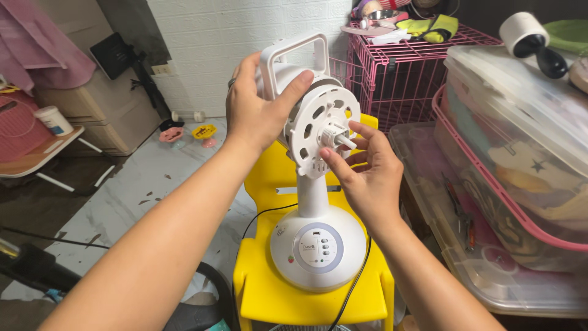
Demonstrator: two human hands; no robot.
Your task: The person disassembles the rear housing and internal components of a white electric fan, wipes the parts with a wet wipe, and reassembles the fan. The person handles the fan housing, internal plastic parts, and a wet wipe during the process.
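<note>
Far left: a white jar [54, 119] stands on a low wooden shelf [37, 156], with pink cloth [46, 43] draped over beige drawers behind it.
Floor: pale marbled sheet [141, 190], with small pink and yellow toys [190, 133] by the white brick wall [226, 37].
Left hand: the left hand [257, 107] wraps over the back of the fan's motor housing, thumb pressed on the rim of the round front plate, fingers curled behind it.
Fan: a white fan without blade or guard [315, 184] stands upright on a yellow plastic chair [269, 288]; its carry handle [293, 58] points up, and a black cord [358, 276] trails off the base.
Right hand: the right hand [367, 178] sits just in front of the plate, fingertips pinched around the motor shaft [342, 140].
Right side: a pink wire cage [404, 73], then clear lidded storage bins [520, 153] stacked close beside the chair.
</note>
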